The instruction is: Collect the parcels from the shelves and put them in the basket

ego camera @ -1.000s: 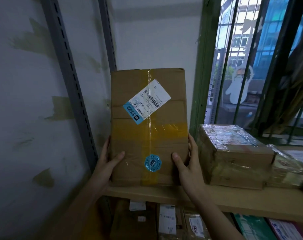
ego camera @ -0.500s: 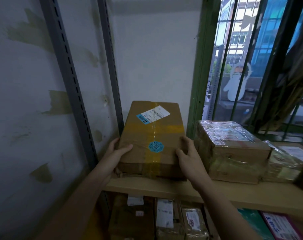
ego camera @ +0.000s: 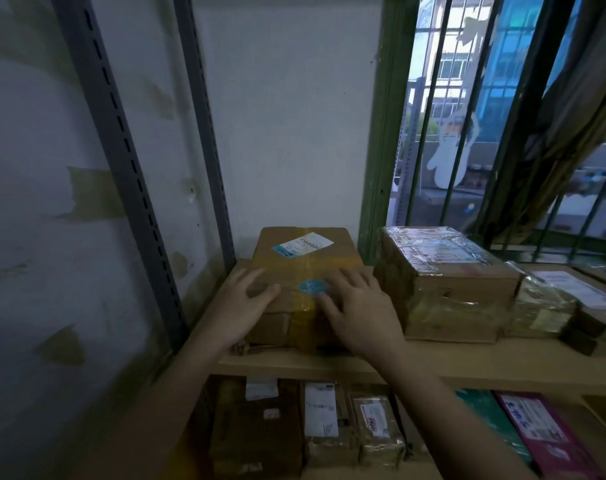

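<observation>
Both hands lie flat on the parcel, its long axis running away from me.

My left hand point(ego camera: 240, 308) and right hand point(ego camera: 358, 308) rest with fingers spread on the brown parcel point(ego camera: 305, 268), which lies at the shelf's point(ego camera: 467, 362) left end; the blur possibly hides a light grip.

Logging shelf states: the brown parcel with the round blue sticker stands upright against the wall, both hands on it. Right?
Not upright: the head view shows the brown parcel lying flat on the shelf, left hand and right hand on top.
</observation>
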